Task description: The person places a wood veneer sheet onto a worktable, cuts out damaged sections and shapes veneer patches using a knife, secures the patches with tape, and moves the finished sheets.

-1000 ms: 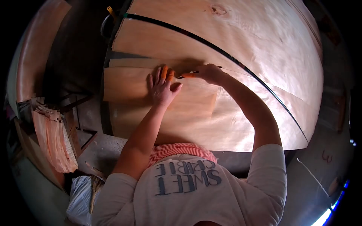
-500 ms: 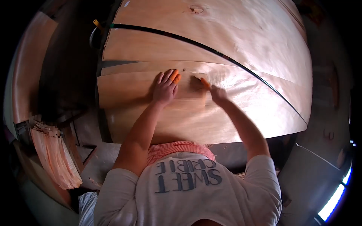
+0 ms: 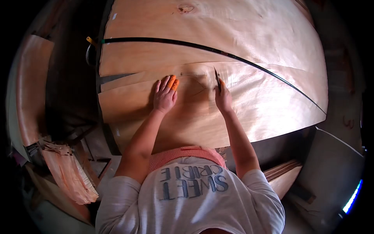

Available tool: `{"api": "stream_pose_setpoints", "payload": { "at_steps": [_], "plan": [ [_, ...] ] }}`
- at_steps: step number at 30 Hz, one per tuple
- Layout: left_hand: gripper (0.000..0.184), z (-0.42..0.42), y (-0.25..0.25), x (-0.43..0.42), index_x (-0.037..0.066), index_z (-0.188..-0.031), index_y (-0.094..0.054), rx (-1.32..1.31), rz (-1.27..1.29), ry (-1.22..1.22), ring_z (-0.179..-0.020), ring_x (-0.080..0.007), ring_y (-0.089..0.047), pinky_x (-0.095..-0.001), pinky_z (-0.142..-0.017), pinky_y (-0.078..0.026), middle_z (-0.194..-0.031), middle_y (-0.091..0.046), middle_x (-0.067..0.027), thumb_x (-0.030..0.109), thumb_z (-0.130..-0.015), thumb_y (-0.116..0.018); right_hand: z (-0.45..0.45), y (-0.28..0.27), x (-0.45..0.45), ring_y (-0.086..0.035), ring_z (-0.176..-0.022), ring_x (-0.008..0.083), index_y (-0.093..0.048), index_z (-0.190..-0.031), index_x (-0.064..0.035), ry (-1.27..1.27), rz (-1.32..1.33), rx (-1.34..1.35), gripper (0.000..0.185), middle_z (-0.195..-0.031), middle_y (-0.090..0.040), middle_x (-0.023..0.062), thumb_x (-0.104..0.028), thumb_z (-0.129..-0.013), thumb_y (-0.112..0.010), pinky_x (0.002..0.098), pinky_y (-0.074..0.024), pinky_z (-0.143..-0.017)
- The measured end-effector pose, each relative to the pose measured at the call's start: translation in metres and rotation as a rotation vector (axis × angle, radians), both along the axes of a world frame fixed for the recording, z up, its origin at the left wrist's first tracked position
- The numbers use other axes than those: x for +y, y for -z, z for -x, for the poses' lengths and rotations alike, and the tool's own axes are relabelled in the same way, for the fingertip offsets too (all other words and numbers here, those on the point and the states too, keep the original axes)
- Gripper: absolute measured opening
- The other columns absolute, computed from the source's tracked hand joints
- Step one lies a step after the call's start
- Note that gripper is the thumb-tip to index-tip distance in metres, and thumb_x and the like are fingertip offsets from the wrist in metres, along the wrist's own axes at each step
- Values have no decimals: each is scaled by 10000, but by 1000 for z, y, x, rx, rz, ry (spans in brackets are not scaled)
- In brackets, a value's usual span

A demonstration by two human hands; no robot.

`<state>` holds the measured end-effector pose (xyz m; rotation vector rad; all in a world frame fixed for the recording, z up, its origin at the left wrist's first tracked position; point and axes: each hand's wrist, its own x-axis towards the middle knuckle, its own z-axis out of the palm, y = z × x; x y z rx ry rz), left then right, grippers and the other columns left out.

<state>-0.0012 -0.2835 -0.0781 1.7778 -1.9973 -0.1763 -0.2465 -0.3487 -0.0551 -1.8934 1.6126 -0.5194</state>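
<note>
Thin wood veneer sheets (image 3: 265, 107) lie spread over the work surface before me. My left hand (image 3: 165, 96) rests flat, fingers extended, on a narrower veneer piece (image 3: 128, 95); orange coverings wrap two of its fingers. To its right, my right hand (image 3: 223, 97) is closed around a knife (image 3: 217, 78) with an orange handle and a dark blade pointing away from me. Beneath the blade is the right end of the narrower piece, near a patch of fine lines in the veneer. Whether the blade touches the wood I cannot tell.
A long dark strip (image 3: 206, 47) crosses the veneer beyond my hands. A yellow-handled object (image 3: 91, 41) is at the far left edge. Bundled veneer strips (image 3: 70, 171) hang at lower left, and stacked sheets (image 3: 284, 177) stand at lower right. A taller sheet (image 3: 33, 89) leans at left.
My right hand has turned, so the knife now points away from me instead of leftward. My left hand stays flat on the veneer. The whole view has shifted slightly.
</note>
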Motion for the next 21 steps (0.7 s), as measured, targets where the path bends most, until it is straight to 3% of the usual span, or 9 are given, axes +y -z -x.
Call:
{"api": "stream_pose_setpoints", "payload": {
  "at_steps": [2, 3, 5, 8, 12, 13, 15, 16, 21],
  "plan": [
    [302, 0, 2, 1, 99, -1068, -563, -39, -8, 2, -1205, -199, -352, -444, -1006, -222, -1257, -434, -65, 179, -787, -486, -20, 7, -27, -559, -765, 338, -436, -1160, -129, -103, 297, -5, 359, -970, -552, 128, -158, -810, -515, 413, -452, -627],
    [300, 0, 1, 0, 100, -1067, -563, -43, -3, 3, -1206, -198, -351, -443, -1006, -223, -1258, -434, -64, 179, -788, -486, -29, 6, -35, -556, -800, 327, -490, -1062, -110, -109, 164, -11, 278, -1073, -504, 116, -185, -799, -536, 403, -458, -657],
    [297, 1, 0, 1, 101, -1064, -564, -45, 5, 1, -1207, -195, -349, -441, -1006, -225, -1260, -433, -62, 180, -788, -486, -35, 6, -46, -556, -798, 327, -524, -1012, -106, -238, 32, 204, 237, -1026, -524, 122, -202, -796, -544, 401, -457, -666],
    [371, -2, 3, 2, 108, -1160, -501, -68, -34, 33, -1204, -213, -347, -441, -1004, -225, -1287, -398, -62, 164, -794, -474, -34, 11, -62, -560, -778, 322, -556, -946, -78, -367, 36, 155, 197, -968, -548, 120, -207, -796, -547, 394, -453, -653],
    [319, 0, -4, 1, 93, -1091, -539, -11, -8, 17, -1207, -243, -341, -443, -1008, -220, -1297, -379, -95, 157, -783, -482, -48, -15, -39, -562, -714, 317, -584, -845, -47, -269, -245, -162, 201, -839, -583, 139, -242, -827, -535, 363, -446, -615],
    [284, 0, -3, 2, 88, -1043, -565, 7, 8, 7, -1208, -248, -338, -443, -1010, -221, -1302, -370, -104, 161, -778, -490, -50, -12, -32, -563, -682, 327, -582, -885, -63, -266, -377, -227, 216, -761, -590, 156, -265, -839, -523, 366, -446, -605],
    [246, 0, 2, 2, 80, -980, -596, 8, 20, 3, -1209, -263, -333, -444, -1014, -217, -1310, -354, -120, 166, -771, -499, -56, -7, -13, -569, -676, 340, -573, -945, -83, -249, -301, -46, 234, -712, -590, 169, -282, -839, -509, 393, -447, -606],
    [238, 0, 4, 4, 77, -966, -601, -11, 13, 7, -1209, -273, -329, -446, -1017, -213, -1313, -347, -126, 166, -769, -500, -59, 3, -7, -577, -708, 339, -558, -1001, -101, -277, -160, 85, 252, -738, -595, 173, -281, -839, -488, 412, -450, -617],
    [225, -31, -9, 22, 72, -944, -608, 152, 149, 114, -1108, -340, -414, -425, -955, -317, -1246, -428, -124, 120, -725, -586, -61, 1, 19, -577, -798, 320, -536, -1070, -143, -259, -89, 52, 272, -870, -603, 158, -223, -814, -489, 392, -462, -672]
  ]
}}
